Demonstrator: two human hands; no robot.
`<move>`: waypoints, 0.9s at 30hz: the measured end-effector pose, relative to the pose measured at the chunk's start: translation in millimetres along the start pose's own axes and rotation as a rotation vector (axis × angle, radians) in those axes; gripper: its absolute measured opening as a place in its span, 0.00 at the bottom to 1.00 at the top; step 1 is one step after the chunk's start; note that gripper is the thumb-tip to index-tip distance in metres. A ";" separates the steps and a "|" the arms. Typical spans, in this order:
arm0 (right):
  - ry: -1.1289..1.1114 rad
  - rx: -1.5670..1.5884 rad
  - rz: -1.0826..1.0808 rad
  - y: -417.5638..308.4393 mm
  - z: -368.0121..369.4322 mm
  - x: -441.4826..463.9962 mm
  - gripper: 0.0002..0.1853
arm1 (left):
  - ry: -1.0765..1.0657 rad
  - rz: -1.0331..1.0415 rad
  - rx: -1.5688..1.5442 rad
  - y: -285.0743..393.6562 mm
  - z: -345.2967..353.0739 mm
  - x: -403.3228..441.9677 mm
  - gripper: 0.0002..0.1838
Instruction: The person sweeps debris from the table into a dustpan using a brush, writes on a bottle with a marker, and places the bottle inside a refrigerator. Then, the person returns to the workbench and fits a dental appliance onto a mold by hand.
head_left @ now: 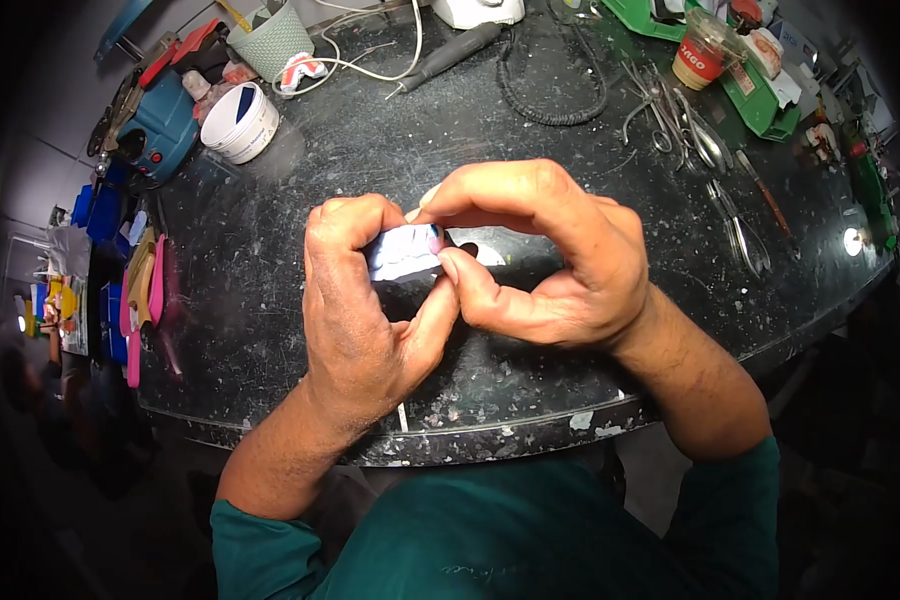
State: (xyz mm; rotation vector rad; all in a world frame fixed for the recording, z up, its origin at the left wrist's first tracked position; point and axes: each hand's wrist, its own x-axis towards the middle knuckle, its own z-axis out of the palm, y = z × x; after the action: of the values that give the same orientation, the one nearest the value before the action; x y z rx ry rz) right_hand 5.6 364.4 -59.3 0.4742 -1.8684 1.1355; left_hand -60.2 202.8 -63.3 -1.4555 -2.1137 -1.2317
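Note:
Between my two hands is a small pale, glossy piece (403,252) with a pink and dark spot at its right end. My left hand (355,290) is curled around its left side, thumb below and fingers above. My right hand (560,260) touches the right end, its thumb and index fingertips pinching there. Glare washes out the piece's surface, so its exact shape is hard to make out. Both hands are just above the black worktop (270,300), near its middle.
A white tub (240,123) and a blue device (160,125) stand back left. A handpiece (448,58) with a coiled cable (553,118) lies at the back. Metal pliers (680,125), a red-handled tool (767,198), a cup (700,60) and green trays (760,100) are at right.

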 end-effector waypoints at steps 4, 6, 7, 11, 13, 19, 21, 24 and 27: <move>-0.064 0.016 0.065 -3.4 -3.7 1.0 0.15 | -0.021 0.013 0.090 4.9 -2.4 4.0 0.31; -0.087 0.023 0.112 -3.2 -3.2 -0.1 0.16 | -0.001 0.002 0.085 6.2 -0.6 4.2 0.30; -0.099 0.028 0.134 -2.9 -2.9 -0.4 0.17 | 0.026 -0.001 0.064 6.8 1.9 5.1 0.28; -0.214 0.018 0.137 -3.4 -8.2 0.8 0.19 | 0.025 0.035 0.062 3.7 2.7 7.2 0.27; -0.247 -0.008 0.146 -4.0 -9.7 -0.1 0.19 | 0.021 0.015 0.051 3.9 3.9 6.3 0.26; -0.175 -0.199 0.081 6.9 -13.0 -1.2 0.14 | 0.059 0.116 0.055 11.2 1.3 4.3 0.24; 0.016 0.000 0.365 25.0 -28.3 12.9 0.10 | 0.092 0.226 -0.028 23.5 -5.9 2.2 0.23; -0.188 0.064 0.469 20.5 -19.3 5.1 0.10 | 0.056 -0.258 -0.093 10.8 5.5 4.5 0.22; -0.103 0.080 0.565 39.0 -23.0 -3.1 0.10 | -0.005 -0.347 -0.240 -5.4 8.4 5.0 0.23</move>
State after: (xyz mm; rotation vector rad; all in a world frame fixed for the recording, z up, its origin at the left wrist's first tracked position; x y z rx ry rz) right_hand -8.4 403.5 -77.5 0.0378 -2.1205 1.5795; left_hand -65.3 211.8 -67.6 -1.2092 -2.3587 -1.6566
